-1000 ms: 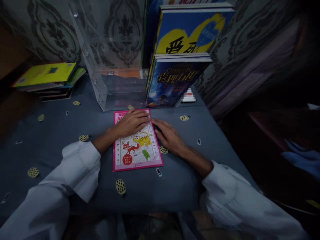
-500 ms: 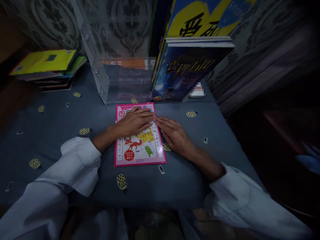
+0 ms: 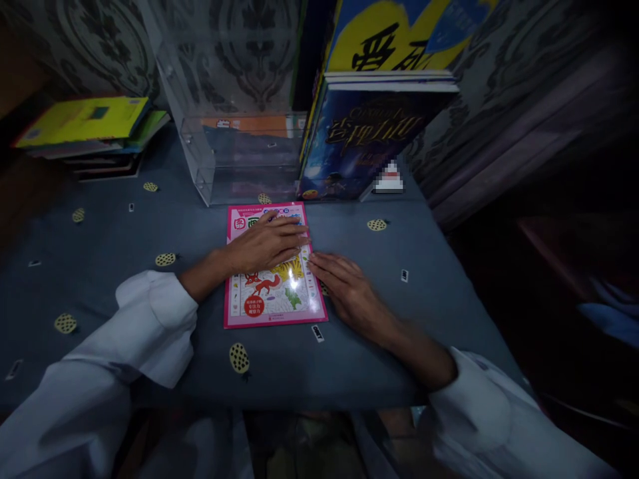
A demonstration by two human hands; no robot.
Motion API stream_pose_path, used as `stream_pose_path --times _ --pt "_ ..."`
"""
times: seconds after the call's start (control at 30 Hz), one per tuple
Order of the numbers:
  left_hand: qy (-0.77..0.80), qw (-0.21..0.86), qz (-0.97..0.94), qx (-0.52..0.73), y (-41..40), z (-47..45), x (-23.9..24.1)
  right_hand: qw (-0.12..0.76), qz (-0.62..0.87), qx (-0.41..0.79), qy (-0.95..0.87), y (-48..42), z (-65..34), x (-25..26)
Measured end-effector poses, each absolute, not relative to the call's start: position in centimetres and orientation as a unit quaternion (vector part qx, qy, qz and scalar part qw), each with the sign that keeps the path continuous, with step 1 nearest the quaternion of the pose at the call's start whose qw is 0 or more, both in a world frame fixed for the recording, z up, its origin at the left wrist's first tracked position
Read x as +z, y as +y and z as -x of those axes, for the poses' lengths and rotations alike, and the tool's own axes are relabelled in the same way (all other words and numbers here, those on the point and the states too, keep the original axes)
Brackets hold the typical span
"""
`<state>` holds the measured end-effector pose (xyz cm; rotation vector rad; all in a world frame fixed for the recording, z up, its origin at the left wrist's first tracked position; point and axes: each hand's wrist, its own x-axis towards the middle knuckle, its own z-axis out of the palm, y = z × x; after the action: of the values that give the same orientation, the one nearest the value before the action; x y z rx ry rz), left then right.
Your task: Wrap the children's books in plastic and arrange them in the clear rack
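Observation:
A pink-bordered children's picture book (image 3: 253, 287) lies flat on the cloth, its cover showing a red fox and a yellow tiger. Across the upper part of that cover rests my left hand (image 3: 267, 243), palm down with fingers stretched out, hiding some of the title and pictures. My right hand (image 3: 352, 289) is beside the book's right edge. Its fingertips touch that edge, and its fingers are extended close together; the thumb is mostly hidden.
Behind the book stands a clear acrylic rack (image 3: 200, 159) holding upright books, among them a dark blue book (image 3: 369, 143) and a yellow-and-blue book (image 3: 394, 40). A stack of books (image 3: 90, 130) lies at the back left. The grey-blue tablecloth (image 3: 174, 359) has a pineapple print.
My right hand has slid down the book's right edge, toward me. My left hand stays on the cover. A bright glare now shows on the cover, and the view has shifted slightly.

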<state>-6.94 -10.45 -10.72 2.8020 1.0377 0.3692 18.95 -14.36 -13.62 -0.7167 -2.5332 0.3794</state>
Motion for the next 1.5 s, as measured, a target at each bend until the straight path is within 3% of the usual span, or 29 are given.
stream_pose_path --times 0.43,1.5 --pt "0.335 0.061 -0.934 0.109 -13.3 6.3 -10.7 0.263 0.238 0.175 -0.918 -17.0 -20.3 -12.0" --pt "0.298 0.1 -0.942 0.116 -15.9 6.2 -10.0 0.287 0.206 0.087 -0.932 -17.3 -19.9 -11.3"
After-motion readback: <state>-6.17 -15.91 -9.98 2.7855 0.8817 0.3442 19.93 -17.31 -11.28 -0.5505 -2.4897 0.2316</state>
